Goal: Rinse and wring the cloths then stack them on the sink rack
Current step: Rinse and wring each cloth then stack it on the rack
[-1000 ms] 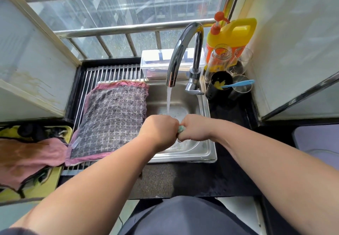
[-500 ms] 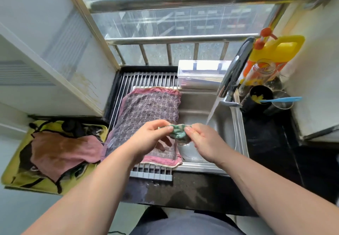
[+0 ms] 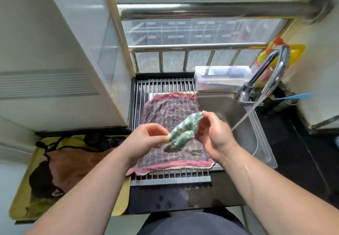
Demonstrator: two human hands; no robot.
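**We are holding the green cloth [image 3: 183, 133] over the sink rack [image 3: 165, 86]**

We are holding the twisted green cloth up between both hands. Our left hand [image 3: 146, 139] is pinching its lower end, and our right hand [image 3: 212, 133] is pinching its upper end with curled fingers. Beneath it, a pink-edged checked cloth [image 3: 170, 110] is lying flat on the sink rack. The tap [image 3: 266, 73] is pouring water [image 3: 245, 117] into the sink [image 3: 256, 137] on the right. A brown cloth [image 3: 73, 163] is lying on the yellow tray [image 3: 23, 189] to the left.

Home kitchen: steel sink [image 3: 256, 143] with running tap [image 3: 264, 76], roll-up drying rack [image 3: 165, 86], detergent jug [image 3: 295, 54], dark worktop [image 3: 183, 198].
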